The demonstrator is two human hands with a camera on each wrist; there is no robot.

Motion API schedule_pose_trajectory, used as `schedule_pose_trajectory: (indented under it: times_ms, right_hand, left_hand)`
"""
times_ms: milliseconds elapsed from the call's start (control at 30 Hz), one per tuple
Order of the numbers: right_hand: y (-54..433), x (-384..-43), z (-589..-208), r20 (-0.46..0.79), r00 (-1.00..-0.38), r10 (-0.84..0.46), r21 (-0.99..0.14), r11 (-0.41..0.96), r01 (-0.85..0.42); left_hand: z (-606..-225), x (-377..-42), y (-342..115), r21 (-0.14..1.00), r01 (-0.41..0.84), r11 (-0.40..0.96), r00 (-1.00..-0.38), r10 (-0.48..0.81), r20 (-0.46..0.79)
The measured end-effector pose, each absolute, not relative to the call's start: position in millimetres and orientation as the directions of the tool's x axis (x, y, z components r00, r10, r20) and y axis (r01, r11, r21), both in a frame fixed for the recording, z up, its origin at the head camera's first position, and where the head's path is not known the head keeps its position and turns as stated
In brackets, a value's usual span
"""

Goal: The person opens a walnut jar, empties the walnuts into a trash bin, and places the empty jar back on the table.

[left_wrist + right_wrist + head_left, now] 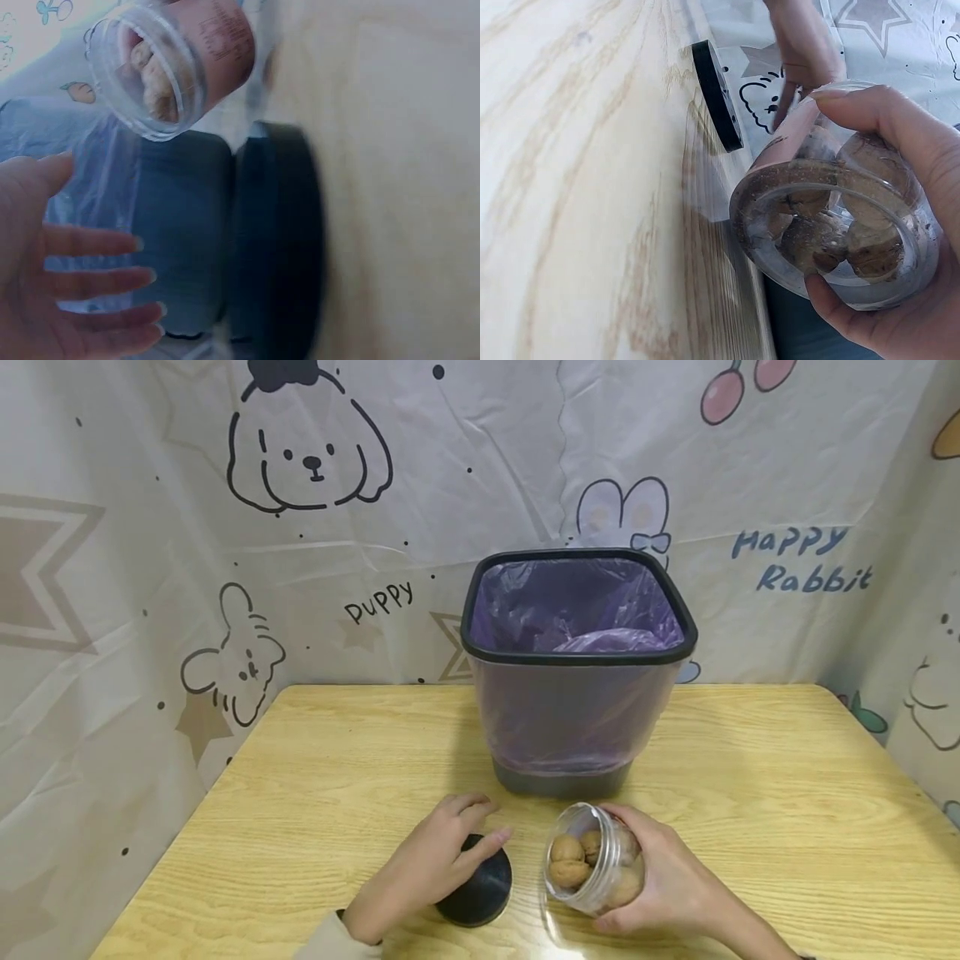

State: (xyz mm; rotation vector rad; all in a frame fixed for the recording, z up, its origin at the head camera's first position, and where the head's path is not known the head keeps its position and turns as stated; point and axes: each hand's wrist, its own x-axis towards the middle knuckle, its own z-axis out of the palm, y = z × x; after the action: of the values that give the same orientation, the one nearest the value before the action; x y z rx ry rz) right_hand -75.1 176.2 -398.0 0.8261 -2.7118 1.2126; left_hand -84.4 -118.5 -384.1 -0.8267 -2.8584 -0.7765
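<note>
My right hand (663, 881) grips a clear plastic jar (611, 872) of walnuts (570, 862), tilted with its uncovered mouth toward the left. In the right wrist view the jar's base (832, 232) faces the camera, and several walnuts show through it. My left hand (442, 852) is held over a round black lid (480, 889) on the table, its fingers extended and holding nothing. The left wrist view shows those fingers (97, 281) spread beside the dark lid (277, 240), apart from the jar.
Behind the hands stands a grey trash bin (562, 718) with a black rim and a purple plastic liner (622, 641). The wooden table (337, 752) meets a printed cloth backdrop (420, 510) at the back and sides.
</note>
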Motion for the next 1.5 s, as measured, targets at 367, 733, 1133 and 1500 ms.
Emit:
schedule_pose_trajectory:
  times_ms: [367,733,1133,1500]
  right_hand:
    - [176,-79,-398,0.306,-0.842,-0.444,-0.654,0.545,-0.525]
    - [177,-77,-399,0.290,-0.849,-0.443,-0.665,0.544,-0.511]
    - [177,-73,-387,0.371,-0.834,-0.407,-0.598,0.582,-0.550]
    - [186,-73,-355,0.427,-0.831,-0.355,-0.547,0.630,-0.551]
  left_hand:
    - [-304,-113,-122,0.447,0.400,0.800,-0.884,0.209,0.418]
    - [-231,-146,-117,0.396,0.275,0.876,-0.938,0.154,0.310]
    - [-204,-166,-101,0.303,0.266,0.915,-0.953,0.203,0.224]
    - [-197,-172,-97,0.284,0.169,0.944,-0.986,0.161,0.052]
